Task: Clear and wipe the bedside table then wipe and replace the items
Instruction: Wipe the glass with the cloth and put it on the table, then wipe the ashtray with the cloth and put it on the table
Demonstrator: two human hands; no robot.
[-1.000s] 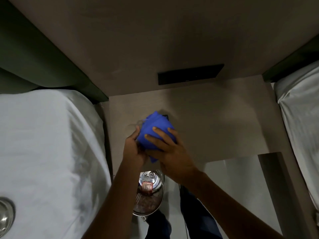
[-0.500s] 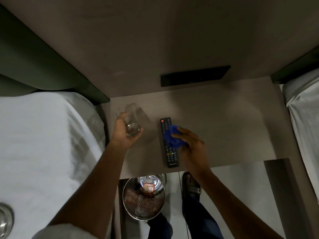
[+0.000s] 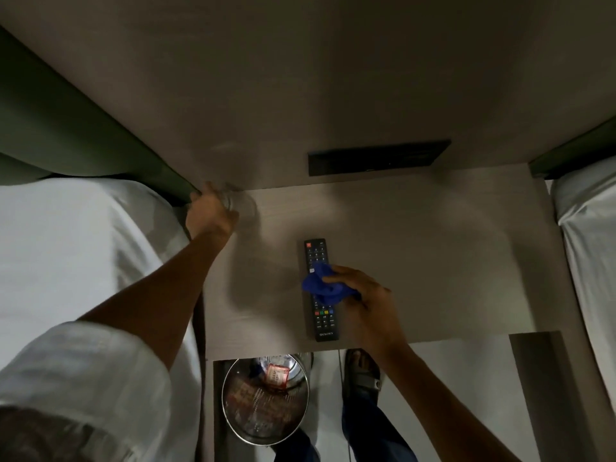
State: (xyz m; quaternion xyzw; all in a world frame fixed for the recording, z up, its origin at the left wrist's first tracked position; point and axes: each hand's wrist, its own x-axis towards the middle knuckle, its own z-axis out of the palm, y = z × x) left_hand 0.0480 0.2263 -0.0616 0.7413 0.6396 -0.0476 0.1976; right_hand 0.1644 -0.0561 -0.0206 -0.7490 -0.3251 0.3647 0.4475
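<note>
Bedside table [image 3: 433, 248] fills the centre of the frame, between a white-sheeted bed [image 3: 66, 248] at left and a second bed [image 3: 586, 228] at right edge. Metal bin [image 3: 265, 400] stands below the table's near edge, bottom centre. Remote control [image 3: 319, 291] lies lengthwise on the table. Right hand [image 3: 366, 301] grips a bunched blue cloth [image 3: 325, 288] against the remote. Left hand [image 3: 210, 211], upper left, is closed around a clear glass [image 3: 241, 206] at the table's far-left corner.

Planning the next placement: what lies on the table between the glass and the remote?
Nothing: bare tabletop separates glass from remote, per the head view.
</note>
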